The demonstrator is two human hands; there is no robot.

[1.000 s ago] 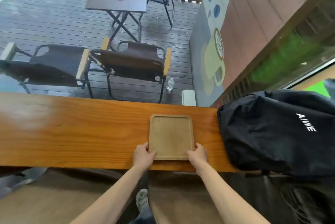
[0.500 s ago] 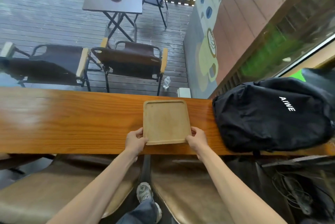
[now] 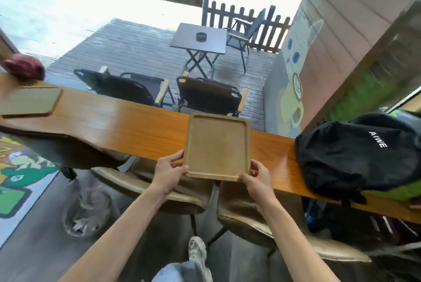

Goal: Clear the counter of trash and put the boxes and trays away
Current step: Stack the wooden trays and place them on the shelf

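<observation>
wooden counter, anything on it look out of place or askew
The black backpack slumps on the right end of the long wooden counter, odd on a surface being cleared. A second flat wooden tray lies at an angle far left, by a dark red object. The left hand and right hand grip the rectangular wooden tray. Nothing looks spilled or damaged.

Beyond the long wooden counter [image 3: 118, 126] lies a wet plank deck [image 3: 136, 53] with two dark folding chairs [image 3: 205, 97], a small folding table [image 3: 200, 40] and a picket fence [image 3: 246, 19] (daylight floods the street behind). Padded stools [image 3: 159, 192] stand below the counter.
</observation>
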